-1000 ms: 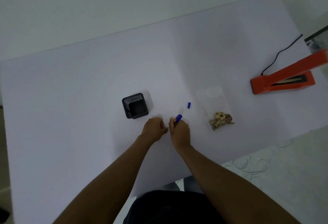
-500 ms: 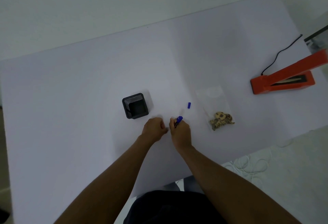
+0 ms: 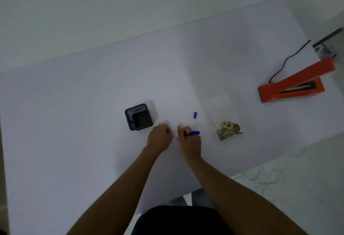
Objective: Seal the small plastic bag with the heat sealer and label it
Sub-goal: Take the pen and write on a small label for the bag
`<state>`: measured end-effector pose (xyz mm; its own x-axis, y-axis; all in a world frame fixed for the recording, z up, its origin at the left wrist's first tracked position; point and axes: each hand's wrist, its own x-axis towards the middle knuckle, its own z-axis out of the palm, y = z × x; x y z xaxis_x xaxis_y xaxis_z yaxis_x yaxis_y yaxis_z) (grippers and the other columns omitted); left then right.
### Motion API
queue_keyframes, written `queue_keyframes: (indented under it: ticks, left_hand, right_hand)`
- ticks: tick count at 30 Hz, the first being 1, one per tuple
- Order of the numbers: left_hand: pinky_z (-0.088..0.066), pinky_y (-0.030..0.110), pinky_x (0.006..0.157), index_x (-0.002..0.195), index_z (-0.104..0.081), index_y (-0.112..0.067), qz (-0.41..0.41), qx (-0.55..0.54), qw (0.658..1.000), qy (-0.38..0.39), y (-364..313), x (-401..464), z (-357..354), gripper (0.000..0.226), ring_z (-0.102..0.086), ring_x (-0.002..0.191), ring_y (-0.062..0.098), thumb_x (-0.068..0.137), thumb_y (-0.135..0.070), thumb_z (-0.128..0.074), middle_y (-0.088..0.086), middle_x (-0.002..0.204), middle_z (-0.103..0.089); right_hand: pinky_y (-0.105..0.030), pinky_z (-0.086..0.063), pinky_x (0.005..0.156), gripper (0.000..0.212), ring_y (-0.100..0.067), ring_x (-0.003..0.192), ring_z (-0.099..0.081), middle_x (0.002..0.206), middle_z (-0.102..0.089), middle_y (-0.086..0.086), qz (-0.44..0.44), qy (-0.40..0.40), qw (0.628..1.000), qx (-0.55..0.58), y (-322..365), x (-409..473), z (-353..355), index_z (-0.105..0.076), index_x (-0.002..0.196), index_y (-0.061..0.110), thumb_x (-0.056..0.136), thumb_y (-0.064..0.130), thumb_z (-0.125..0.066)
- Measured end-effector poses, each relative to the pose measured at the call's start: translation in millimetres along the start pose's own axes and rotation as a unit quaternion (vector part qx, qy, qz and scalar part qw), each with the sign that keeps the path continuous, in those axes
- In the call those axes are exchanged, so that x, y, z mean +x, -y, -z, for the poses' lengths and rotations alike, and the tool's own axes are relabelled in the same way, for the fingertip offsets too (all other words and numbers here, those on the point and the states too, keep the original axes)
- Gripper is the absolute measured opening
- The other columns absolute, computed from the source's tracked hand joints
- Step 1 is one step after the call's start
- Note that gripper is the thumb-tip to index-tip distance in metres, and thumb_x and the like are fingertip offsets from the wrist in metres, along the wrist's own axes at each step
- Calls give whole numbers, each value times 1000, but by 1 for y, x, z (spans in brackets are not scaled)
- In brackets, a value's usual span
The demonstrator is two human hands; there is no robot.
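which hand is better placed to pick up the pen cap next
Left. The small blue pen cap lies loose on the white table, and the right hand already grips the blue pen; the left hand carries no tool.

The small plastic bag (image 3: 221, 117) lies flat on the desk, right of centre in the frame. It is clear, and a clump of tan and brown pieces sits in its lower end; its upper end looks empty. The heat sealer (image 3: 292, 87) stands well apart from it, at the right edge of the frame: an orange body with its arm raised at a slant, a pale strip showing in the base, and a black cord running off behind it.
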<state>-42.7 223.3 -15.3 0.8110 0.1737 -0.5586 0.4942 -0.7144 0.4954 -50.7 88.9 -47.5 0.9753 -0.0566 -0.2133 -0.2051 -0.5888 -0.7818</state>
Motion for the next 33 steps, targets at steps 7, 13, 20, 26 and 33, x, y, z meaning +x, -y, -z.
queue_keyframes:
  ticks: [7,13,20,26,33]
  left_hand:
    - [-50,29,65,88,-59,-12,-98,-39,993,-61,-87,31,-10,20,-61,75,19,95,-31,-55,3,83,-63]
    - [-53,38,78,110,-56,-9,-106,129,982,-89,-100,56,-40,39,-62,90,27,89,-41,-64,10,104,-61]
    - [-50,35,64,83,-60,-13,-125,73,983,-114,-85,39,-32,18,-60,72,23,94,-27,-59,4,79,-62]
    - [-49,16,71,102,-65,-18,-175,-123,964,-159,-96,-35,28,12,-62,78,7,94,-26,-62,-6,90,-69]
    - [-43,5,66,103,-70,-17,-236,-186,915,-271,-114,-109,117,20,-57,78,-5,88,-29,-63,-14,92,-65]
  right_hand:
    - [-40,-50,51,34,-19,55,-61,60,-61,1,-44,16,999,-23,-21,8,43,-58,74,16,102,36,-51]
    - [-37,-54,57,36,-13,58,-63,61,-64,5,-83,-4,996,-21,-35,14,69,-59,69,18,101,36,-54]
    - [-49,-55,59,38,-18,60,-65,64,-66,-1,-94,3,995,24,-33,17,73,-63,72,14,98,40,-53]
    - [-33,-58,54,21,-13,64,-70,73,-72,5,-2,-20,986,167,69,25,112,-71,84,30,93,46,-61]
    - [-20,-46,49,72,-15,48,-61,64,-71,-4,101,9,942,321,189,13,173,-73,77,11,89,74,-39]
